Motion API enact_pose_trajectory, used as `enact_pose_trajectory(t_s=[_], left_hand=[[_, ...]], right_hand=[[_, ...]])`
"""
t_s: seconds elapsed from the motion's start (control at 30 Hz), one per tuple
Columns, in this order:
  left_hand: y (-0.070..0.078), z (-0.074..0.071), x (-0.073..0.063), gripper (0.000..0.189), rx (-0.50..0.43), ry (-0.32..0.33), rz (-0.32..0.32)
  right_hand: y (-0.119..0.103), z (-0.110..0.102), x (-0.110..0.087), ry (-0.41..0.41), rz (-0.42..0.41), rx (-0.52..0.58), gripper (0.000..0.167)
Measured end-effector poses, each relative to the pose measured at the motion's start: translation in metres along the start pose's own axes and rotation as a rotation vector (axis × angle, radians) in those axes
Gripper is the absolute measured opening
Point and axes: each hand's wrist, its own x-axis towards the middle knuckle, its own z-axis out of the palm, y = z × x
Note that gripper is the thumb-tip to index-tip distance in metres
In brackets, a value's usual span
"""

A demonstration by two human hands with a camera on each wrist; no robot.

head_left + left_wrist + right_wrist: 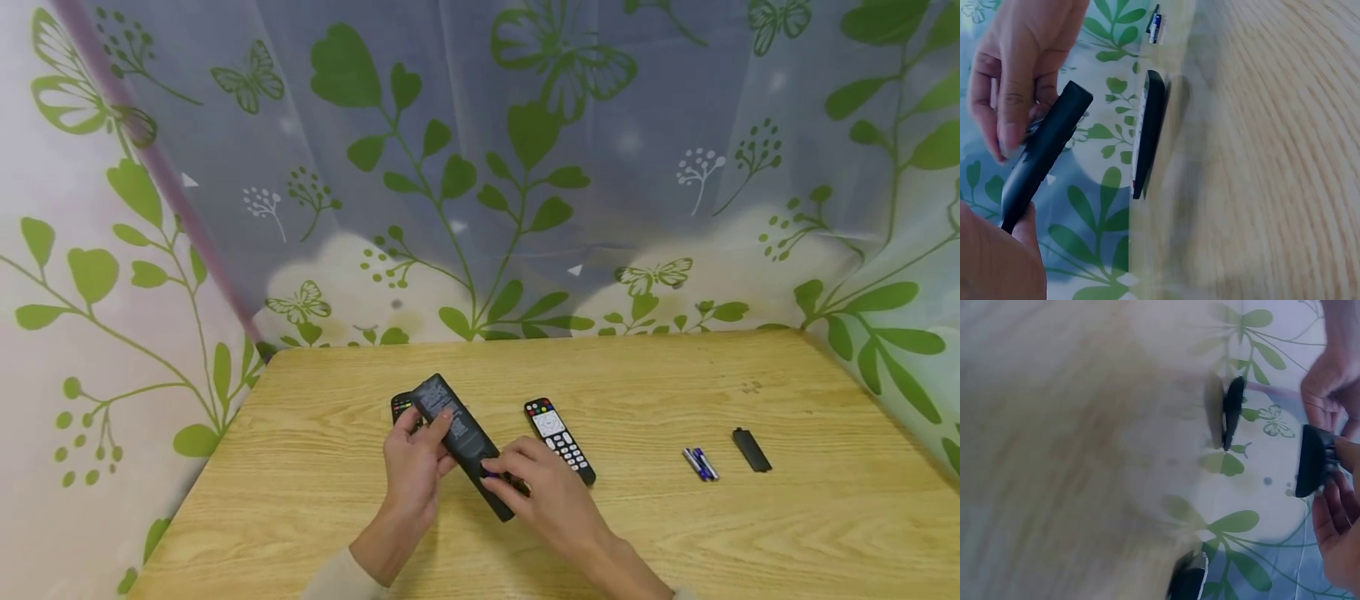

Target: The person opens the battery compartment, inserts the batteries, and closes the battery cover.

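My left hand (pixel 414 467) grips a black remote control (pixel 463 437) above the table, its labelled back turned up and tilted. At the lower end of that back, my right hand (pixel 551 492) pinches a small battery with a bluish-purple wrap (pixel 492 472), mostly hidden by the fingers. In the left wrist view, something shiny shows under the fingertips of the right hand (pixel 1019 75), against the remote (pixel 1047 150). Two blue-and-silver batteries (pixel 701 464) lie side by side on the table at the right. Beside them is a black battery cover (pixel 752 450).
A second black remote with white buttons (pixel 558 442) lies face up just beyond my right hand. Partly hidden behind my left hand is a third remote (pixel 402 406). The wooden table (pixel 315 500) meets a leaf-patterned curtain (pixel 450 208) at its back edge.
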Motion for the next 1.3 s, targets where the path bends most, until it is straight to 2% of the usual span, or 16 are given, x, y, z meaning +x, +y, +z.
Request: enact_pose_trajectory(t_s=[0.13,0.2,0.3,0.43,0.6,0.7,0.83,0.93,1.1,1.3], left_hand=[[0.002,0.002,0.0,0.041,-0.009,-0.006,0.008],[0.003,0.003,0.0,0.041,-0.01,-0.002,0.01],[0.004,0.004,0.0,0.04,-0.014,0.008,0.013],[0.003,0.006,0.0,0.041,-0.01,0.024,0.017],[0.002,0.005,-0.001,0.041,-0.008,0.034,0.024],[0.002,0.005,-0.001,0.04,-0.008,0.033,0.026],[0.003,0.006,-0.001,0.04,-0.016,0.031,0.026],[0.003,0.005,-0.001,0.04,-0.017,0.032,0.027],[0.003,0.005,-0.001,0.04,-0.007,0.021,0.024],[0.001,0.006,-0.002,0.041,0.007,0.023,0.019]], right_hand=[[0.001,0.004,-0.002,0.081,-0.05,-0.069,0.018],[0.0,0.006,-0.003,0.113,-0.011,-0.047,0.015],[-0.006,0.011,-0.002,0.14,0.145,0.053,0.004],[-0.014,0.014,0.003,0.143,0.393,0.255,0.009],[-0.017,0.013,0.007,0.113,0.524,0.421,0.009],[-0.017,0.013,0.008,0.095,0.607,0.487,0.023],[-0.014,0.013,0.008,0.04,0.734,0.614,0.047],[-0.012,0.014,0.007,-0.046,0.809,0.722,0.057],[-0.008,0.012,0.007,-0.194,0.906,0.839,0.063],[-0.004,0.007,0.006,-0.289,0.982,1.037,0.063]])
